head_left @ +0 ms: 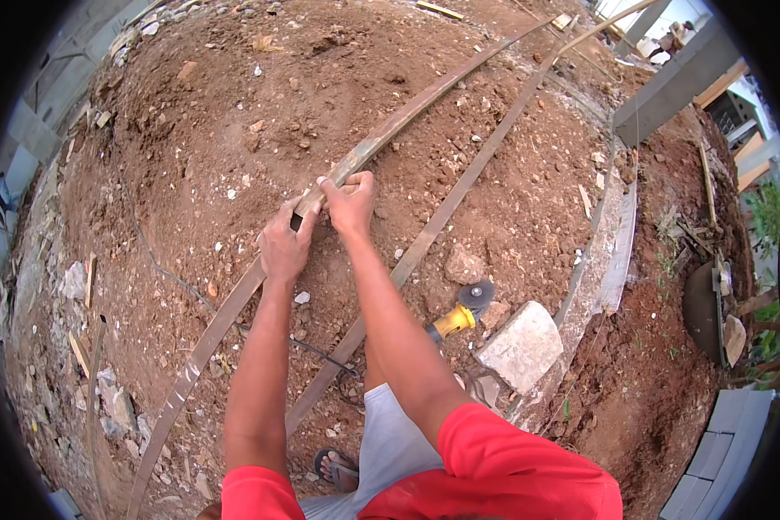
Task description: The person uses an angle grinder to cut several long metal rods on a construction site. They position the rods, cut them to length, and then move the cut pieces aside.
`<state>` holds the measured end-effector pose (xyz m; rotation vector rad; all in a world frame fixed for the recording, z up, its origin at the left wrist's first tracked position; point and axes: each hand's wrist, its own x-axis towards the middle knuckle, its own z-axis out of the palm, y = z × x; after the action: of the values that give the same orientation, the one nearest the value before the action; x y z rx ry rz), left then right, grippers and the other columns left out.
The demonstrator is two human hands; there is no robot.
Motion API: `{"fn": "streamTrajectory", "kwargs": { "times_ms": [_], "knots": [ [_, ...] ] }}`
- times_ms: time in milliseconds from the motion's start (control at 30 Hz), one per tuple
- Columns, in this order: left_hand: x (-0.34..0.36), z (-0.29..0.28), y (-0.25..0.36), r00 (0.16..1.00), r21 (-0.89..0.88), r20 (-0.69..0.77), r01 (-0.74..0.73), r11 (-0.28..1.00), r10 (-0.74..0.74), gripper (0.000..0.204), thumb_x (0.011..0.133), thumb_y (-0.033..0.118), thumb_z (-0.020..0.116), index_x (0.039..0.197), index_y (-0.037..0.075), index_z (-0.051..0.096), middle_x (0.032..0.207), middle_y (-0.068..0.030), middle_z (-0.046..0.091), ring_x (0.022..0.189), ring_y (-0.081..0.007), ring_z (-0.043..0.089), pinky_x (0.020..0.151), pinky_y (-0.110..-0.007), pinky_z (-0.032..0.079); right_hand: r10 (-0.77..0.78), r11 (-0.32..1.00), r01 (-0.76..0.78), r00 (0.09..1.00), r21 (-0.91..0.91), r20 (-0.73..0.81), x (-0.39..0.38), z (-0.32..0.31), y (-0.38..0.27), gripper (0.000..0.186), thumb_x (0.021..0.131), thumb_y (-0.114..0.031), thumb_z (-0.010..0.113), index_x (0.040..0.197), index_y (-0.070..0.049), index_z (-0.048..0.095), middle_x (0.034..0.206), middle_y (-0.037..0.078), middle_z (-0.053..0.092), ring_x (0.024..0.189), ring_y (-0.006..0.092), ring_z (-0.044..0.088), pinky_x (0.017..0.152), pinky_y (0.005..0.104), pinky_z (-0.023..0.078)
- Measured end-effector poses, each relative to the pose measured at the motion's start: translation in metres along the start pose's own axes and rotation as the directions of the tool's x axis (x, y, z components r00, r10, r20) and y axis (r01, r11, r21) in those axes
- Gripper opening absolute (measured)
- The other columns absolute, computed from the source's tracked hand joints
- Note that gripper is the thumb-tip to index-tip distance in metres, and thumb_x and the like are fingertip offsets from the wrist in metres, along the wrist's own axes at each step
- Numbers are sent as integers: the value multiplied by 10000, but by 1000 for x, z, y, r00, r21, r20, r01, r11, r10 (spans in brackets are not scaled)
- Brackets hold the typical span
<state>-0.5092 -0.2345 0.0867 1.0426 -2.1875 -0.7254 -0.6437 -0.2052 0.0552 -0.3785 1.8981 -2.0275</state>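
My left hand (284, 236) is closed around a long rusty metal bar (193, 363) where it meets the dark open end of a weathered rectangular tube (402, 120). My right hand (348, 201) grips that tube just above and right of my left hand, thumb on top. A second long flat bar (461, 181) runs diagonally to the right of them, passing beneath my right arm. A yellow angle grinder (452, 322) with a dark disc lies on the soil below right, beside a pale stone slab (520, 347); its black cord runs under my arms.
Reddish rubble-strewn soil (251, 104) surrounds me. A concrete column (667, 82) and trench edge (605, 277) are at the right, with a dark pan (702, 316) and stacked grey blocks (719, 455). A person (672, 39) is far off at top right. Wood scraps (89, 282) lie left.
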Motion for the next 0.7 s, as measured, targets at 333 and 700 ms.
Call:
{"fn": "streamTrajectory", "kwargs": {
  "times_ms": [333, 700],
  "knots": [
    [15, 6, 4, 990, -38, -78, 116, 993, -119, 477, 1016, 517, 608, 1152, 91, 776, 910, -243, 752, 859, -424, 737, 776, -491, 555, -101, 994, 101, 995, -32, 7, 0, 7, -16, 566, 824, -240, 919, 1091, 11, 487, 811, 73, 638, 634, 124, 636, 524, 274, 531],
    [17, 7, 3, 992, -82, -87, 81, 993, -88, 471, 1012, 511, 619, 1142, 88, 783, 912, -229, 759, 862, -409, 745, 780, -475, 558, -40, 997, 37, 998, 71, 42, 0, 3, -21, 516, 857, -182, 864, 1126, 9, 467, 790, 86, 636, 610, 141, 635, 521, 299, 537]
  ]
}}
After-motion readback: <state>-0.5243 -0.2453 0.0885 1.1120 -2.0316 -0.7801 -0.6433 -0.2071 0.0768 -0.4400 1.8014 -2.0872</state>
